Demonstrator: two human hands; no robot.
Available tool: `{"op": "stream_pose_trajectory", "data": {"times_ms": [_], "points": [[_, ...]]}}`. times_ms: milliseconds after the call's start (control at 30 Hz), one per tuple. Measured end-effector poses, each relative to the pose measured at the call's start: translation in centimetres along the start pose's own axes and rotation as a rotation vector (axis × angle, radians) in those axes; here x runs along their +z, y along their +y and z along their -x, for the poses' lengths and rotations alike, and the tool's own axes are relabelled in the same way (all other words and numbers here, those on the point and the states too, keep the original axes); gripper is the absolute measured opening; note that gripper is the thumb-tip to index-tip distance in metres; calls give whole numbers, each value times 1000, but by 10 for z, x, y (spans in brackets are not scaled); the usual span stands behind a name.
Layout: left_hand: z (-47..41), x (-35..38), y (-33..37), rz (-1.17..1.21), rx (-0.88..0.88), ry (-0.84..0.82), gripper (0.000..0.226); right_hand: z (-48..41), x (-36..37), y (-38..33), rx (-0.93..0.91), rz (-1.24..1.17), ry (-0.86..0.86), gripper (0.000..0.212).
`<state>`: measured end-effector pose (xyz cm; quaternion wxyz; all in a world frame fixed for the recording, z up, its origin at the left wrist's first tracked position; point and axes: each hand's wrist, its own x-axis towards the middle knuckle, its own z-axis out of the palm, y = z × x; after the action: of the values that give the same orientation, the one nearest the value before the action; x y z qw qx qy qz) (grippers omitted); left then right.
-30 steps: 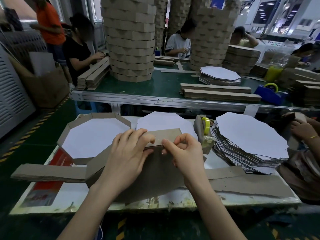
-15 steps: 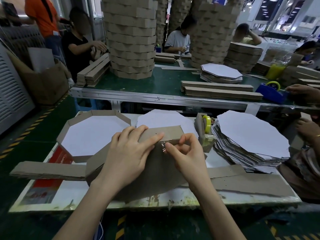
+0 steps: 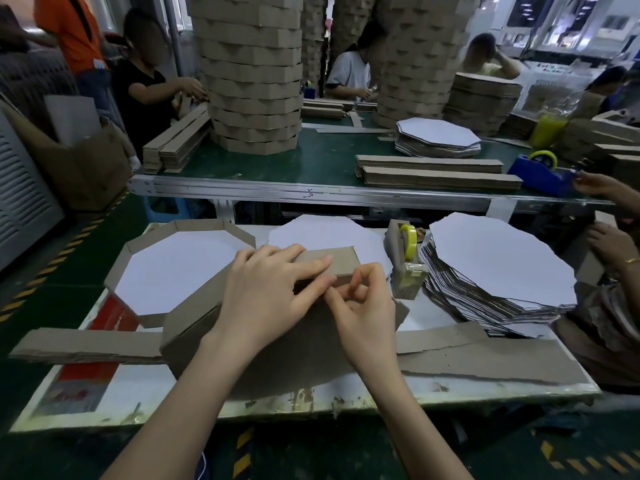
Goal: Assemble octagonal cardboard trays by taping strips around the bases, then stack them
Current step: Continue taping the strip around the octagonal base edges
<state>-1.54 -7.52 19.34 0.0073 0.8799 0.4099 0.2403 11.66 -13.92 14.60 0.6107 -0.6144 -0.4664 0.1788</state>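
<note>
**Both hands on the strip wall of the tray in work**

Nearest me, the left hand (image 3: 273, 296) lies flat with fingers straight. It presses the brown cardboard strip (image 3: 337, 259) onto the far edge of the tilted brown octagonal cardboard tray (image 3: 194, 336), whose underside faces me. The right hand (image 3: 365, 308) touches the left's fingertips. Its fingers are curled, thumb and forefinger pinching at the strip's right end; I can't tell if tape is under them.

The tray sits front-centre on the white surface (image 3: 138, 393), lying over flat brown cardboard lengths (image 3: 485, 358).

Behind it, from the left:
- a finished octagonal tray with white floor (image 3: 152, 233)
- a single white octagonal base sheet (image 3: 329, 233)
- a tan tape dispenser with yellow roll (image 3: 408, 242), just right of the sheet
- a fanned stack of white octagonal bases (image 3: 498, 265), with another person's hand (image 3: 609, 244) beside it

Far side: the green belt surface (image 3: 311, 161) carries bundled cardboard strips (image 3: 433, 171), a blue tape dispenser (image 3: 540, 173) and tall towers of stacked trays (image 3: 252, 81).
</note>
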Motion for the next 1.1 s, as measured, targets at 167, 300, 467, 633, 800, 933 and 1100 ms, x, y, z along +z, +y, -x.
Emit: {"op": "stream_pose_trajectory", "data": {"times_ms": [167, 300, 467, 633, 800, 933, 1100], "points": [[-1, 1, -6, 21, 23, 36, 42, -2, 4, -1, -122, 263, 16, 43], [0, 0, -3, 31, 30, 42, 38, 0, -5, 6, -112, 354, 27, 42], [2, 1, -4, -75, 72, 78, 46, -9, -20, 8, -231, 376, -99, 38], [1, 6, -7, -152, 99, 77, 51, -37, -41, -2, -269, -39, 29, 21], [8, 4, -10, -293, 94, -51, 103, -62, -56, 5, -8, 178, -376, 34], [-8, 5, 15, -205, 79, 15, 97, -70, -59, 8, 19, 205, -585, 36], [-37, 27, 47, -204, 149, -87, 98, -76, -62, 11, 8, 173, -622, 29]]}}
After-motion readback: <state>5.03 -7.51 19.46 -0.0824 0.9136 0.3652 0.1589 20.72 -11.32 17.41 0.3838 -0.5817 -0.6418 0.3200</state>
